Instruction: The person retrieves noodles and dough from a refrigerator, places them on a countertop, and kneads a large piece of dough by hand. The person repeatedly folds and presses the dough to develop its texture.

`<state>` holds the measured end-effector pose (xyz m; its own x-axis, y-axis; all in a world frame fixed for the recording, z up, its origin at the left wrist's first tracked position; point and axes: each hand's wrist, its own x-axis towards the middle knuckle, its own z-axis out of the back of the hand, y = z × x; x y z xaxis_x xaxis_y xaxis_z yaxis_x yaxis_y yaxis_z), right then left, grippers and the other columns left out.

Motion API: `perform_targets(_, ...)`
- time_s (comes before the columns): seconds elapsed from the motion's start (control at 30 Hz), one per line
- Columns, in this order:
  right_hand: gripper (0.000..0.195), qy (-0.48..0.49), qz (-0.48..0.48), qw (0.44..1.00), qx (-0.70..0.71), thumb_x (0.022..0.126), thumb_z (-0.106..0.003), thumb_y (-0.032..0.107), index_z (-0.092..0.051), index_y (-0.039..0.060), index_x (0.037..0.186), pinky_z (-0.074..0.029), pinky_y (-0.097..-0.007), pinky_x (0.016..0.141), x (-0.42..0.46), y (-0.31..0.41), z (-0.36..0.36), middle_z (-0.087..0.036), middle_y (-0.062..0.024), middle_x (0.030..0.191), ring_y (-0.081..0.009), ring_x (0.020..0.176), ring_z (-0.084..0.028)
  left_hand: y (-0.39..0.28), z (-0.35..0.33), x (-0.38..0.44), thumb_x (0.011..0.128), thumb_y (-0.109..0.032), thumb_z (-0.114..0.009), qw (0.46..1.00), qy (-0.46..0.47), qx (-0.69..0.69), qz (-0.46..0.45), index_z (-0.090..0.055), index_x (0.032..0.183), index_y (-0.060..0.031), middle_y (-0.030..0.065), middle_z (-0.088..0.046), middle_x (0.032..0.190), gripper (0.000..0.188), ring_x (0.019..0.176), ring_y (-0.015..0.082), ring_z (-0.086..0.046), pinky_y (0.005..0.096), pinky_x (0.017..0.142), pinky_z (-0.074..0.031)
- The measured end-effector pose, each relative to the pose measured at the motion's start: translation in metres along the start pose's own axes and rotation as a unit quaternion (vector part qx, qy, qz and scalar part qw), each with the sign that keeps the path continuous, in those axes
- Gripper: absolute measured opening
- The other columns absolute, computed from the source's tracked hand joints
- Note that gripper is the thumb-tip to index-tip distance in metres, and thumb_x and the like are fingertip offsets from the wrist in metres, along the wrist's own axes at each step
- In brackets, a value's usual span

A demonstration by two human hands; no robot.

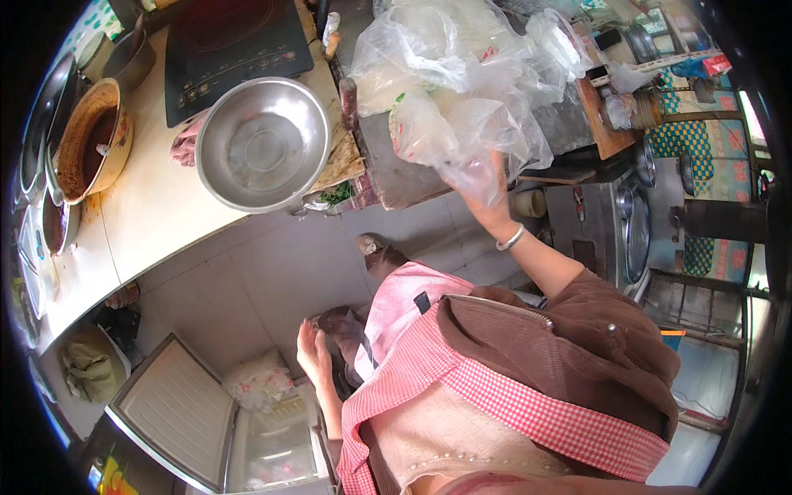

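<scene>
My right hand (486, 204), with a silver bangle at the wrist, grips the lower end of a clear plastic bag (433, 127) with red and green print. This bag lies against a heap of crumpled clear plastic bags (421, 49) on a dark worktop (402, 167); the film partly covers my fingers. Low at my left side, my left hand (314, 352) hangs with nothing visible in it. Below it is an open chest freezer (272, 439) with plastic-wrapped contents, its lid (176, 408) raised. A bare steel basin (263, 145) rests at the counter's edge, beside the bags.
A black induction cooktop (238, 55) sits behind the basin, with a pink cloth (187, 143) nearby. Stained pots, one a yellow enamel pot (117, 148), crowd the counter's left end. A wooden board (600, 120) lies right of the bags. Floor tiles (260, 272) show below.
</scene>
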<state>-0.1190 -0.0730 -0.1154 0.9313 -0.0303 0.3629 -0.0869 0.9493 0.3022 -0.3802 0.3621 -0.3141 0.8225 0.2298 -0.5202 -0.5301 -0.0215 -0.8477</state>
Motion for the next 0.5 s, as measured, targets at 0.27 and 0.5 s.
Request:
perform_targets(0.27, 0.05, 0.06, 0.084, 0.993, 0.053, 0.077, -0.08, 0.014, -0.067, 0.0001, 0.123, -0.053, -0.0503, 0.077, 0.057, 0.006, -0.005, -0.068, -0.0211, 0.104, -0.0433, 0.093, -0.068, -0.268, -0.198, 0.07, 0.089, 0.001, -0.08, 0.958, 0.15, 0.023, -0.242, -0.045, 0.161, -0.0061, 0.0188, -0.06, 0.153, 0.081, 0.134, 0.0314, -0.065, 0.0418, 0.107, -0.055)
perform_targets(0.5, 0.018, 0.219, 0.345, 0.872, 0.268, 0.081, -0.077, 0.005, -0.074, 0.0006, 0.098, -0.053, -0.0451, 0.063, 0.01, 0.11, 0.015, -0.069, -0.0145, 0.089, -0.0385, 0.071, -0.065, -0.255, -0.199, 0.041, 0.092, -0.014, -0.074, 0.952, 0.07, -0.094, -0.281, -0.067, 0.126, -0.0052, 0.0195, -0.07, 0.115, 0.036, 0.113, 0.041, -0.068, 0.0493, 0.098, -0.055)
